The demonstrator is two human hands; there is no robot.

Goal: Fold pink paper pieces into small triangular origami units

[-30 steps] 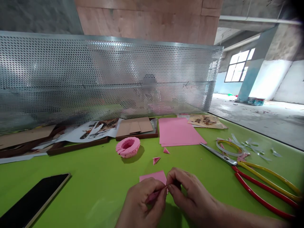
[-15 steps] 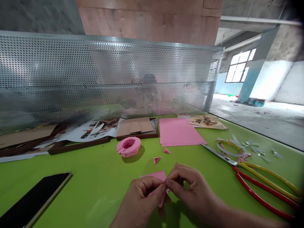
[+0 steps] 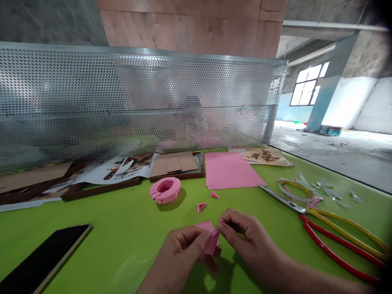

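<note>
Between my hands is a small piece of pink paper (image 3: 211, 244), partly hidden by fingers. My left hand (image 3: 183, 250) pinches it between thumb and forefinger. My right hand (image 3: 245, 234) has its thumb and fingertip closed on the paper's right corner. Behind the fingers more pink paper (image 3: 204, 225) shows; whether it is the same piece I cannot tell. Just beyond lie two small folded pink triangles (image 3: 201, 208). Farther left stands a ring of folded pink paper (image 3: 165, 190).
Pink sheets (image 3: 232, 170) lie at the back. To the right are large scissors (image 3: 297, 207) with red and yellow handles, a tape roll (image 3: 295, 191) and clear tape scraps. A phone (image 3: 45, 257) lies at left. Brown trays (image 3: 104, 188) with papers line a perforated metal panel (image 3: 137, 98).
My right fingertips have shifted slightly right and up, apart from my left ones. More of the pink paper now shows between my hands.
</note>
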